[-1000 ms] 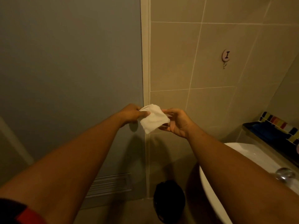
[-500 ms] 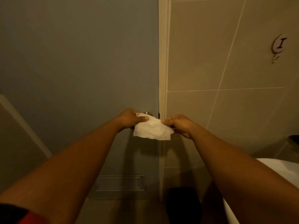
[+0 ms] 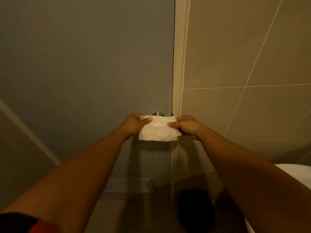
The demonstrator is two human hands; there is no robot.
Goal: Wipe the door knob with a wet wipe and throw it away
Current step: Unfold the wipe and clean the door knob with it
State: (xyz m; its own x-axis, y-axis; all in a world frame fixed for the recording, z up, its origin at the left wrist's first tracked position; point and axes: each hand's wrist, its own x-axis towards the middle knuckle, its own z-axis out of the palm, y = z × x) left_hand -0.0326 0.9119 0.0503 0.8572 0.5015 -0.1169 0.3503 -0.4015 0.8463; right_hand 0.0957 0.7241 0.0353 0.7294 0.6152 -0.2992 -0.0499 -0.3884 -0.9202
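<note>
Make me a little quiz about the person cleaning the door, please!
1. True or false: the wet wipe is held by one hand only.
2. What is the dark round thing on the floor right of the door vent: A) most likely a bin, B) a ball, C) a shoe?
3. Fill in: the metal door knob peeks out just ____ the top edge of the wipe.

Key
1. False: the left hand and the right hand each pinch a side and stretch it flat.
2. A, though it is too dark to be sure.
3. Above; the rest of the knob is hidden behind the wipe.
</note>
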